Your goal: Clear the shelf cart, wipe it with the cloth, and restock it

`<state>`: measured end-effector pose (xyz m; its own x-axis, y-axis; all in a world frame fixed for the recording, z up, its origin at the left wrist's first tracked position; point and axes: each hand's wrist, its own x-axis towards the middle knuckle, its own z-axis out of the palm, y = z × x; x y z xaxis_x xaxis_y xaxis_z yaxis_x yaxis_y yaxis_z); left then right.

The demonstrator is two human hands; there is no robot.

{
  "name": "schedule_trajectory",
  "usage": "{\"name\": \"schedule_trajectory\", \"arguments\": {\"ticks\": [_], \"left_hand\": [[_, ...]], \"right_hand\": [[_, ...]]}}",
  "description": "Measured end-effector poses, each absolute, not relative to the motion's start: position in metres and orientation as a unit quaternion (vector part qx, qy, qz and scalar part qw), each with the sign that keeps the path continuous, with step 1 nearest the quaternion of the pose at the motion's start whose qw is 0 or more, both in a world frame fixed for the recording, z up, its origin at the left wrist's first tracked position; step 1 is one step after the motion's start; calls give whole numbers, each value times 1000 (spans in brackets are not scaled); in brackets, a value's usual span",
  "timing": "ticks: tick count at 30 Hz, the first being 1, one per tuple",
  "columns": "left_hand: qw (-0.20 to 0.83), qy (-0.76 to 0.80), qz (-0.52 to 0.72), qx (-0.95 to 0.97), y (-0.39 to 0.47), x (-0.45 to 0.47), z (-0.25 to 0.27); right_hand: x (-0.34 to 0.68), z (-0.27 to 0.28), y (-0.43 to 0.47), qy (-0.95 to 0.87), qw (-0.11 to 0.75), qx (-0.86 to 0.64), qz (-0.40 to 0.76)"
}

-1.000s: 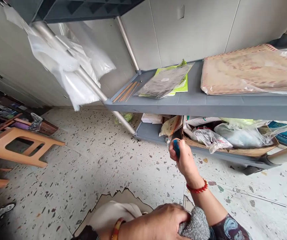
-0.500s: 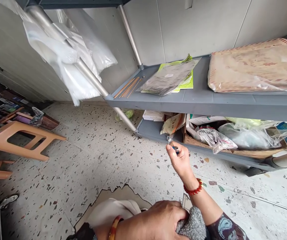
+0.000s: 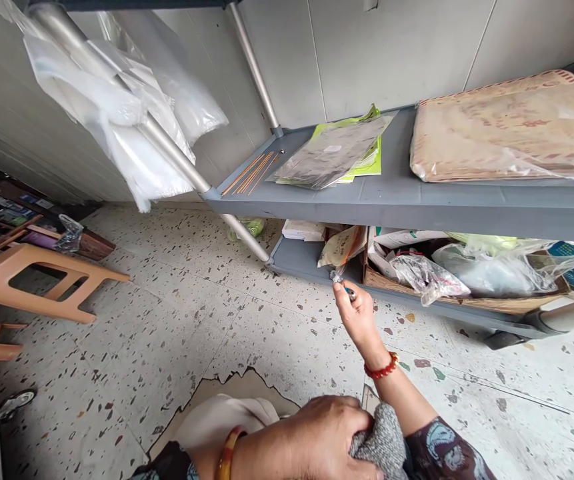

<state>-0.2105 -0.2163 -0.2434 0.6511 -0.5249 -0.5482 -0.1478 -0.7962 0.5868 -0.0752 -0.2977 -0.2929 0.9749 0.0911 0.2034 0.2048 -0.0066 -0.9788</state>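
Speckled terrazzo floor (image 3: 177, 320), grey metal rack against pale wall panels. Middle shelf (image 3: 417, 200) carrying thin orange sticks (image 3: 251, 175), stack of green and grey packets (image 3: 339, 150), large flat brown bundle in plastic (image 3: 511, 127). Bottom shelf (image 3: 299, 257) crowded: white box (image 3: 304, 230), tan pouch (image 3: 341, 245), cardboard box (image 3: 467, 293) stuffed with plastic bags. Clear plastic bags (image 3: 117, 113) draped over slanted steel pole (image 3: 167, 143). Orange plastic stool (image 3: 37, 280) lying on its side at left, well apart from rack.

Right hand (image 3: 359, 317) stretched forward to front edge of bottom shelf, red bead bracelet (image 3: 381, 369) on wrist. Fingers curled narrow, pinching small blue object (image 3: 349, 291), mostly hidden by fingertips, kind not clear. Crinkled clear wrapper (image 3: 337, 274) just above fingertips, touching or nearly touching, cannot tell. Blue object just beside shelf lip, below tan pouch.

Left hand (image 3: 327, 437) low at bottom of frame, near body, fingers closed on grey knitted cuff (image 3: 384, 443) of right sleeve. Orange bangle (image 3: 229, 453) on left wrist. Beige cloth (image 3: 221, 423) under left forearm.
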Motion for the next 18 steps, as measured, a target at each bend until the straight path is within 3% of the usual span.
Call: {"name": "schedule_trajectory", "arguments": {"ticks": [6, 14, 18], "left_hand": [[277, -167, -368, 872, -221, -206, -239], [268, -174, -380, 868, -222, -202, -238], [256, -187, -382, 868, -221, -202, -241]], "right_hand": [[-58, -334, -302, -137, 636, -756, 70], [-56, -349, -297, -137, 732, -648, 161], [-56, -362, -301, -165, 636, -734, 171]]}}
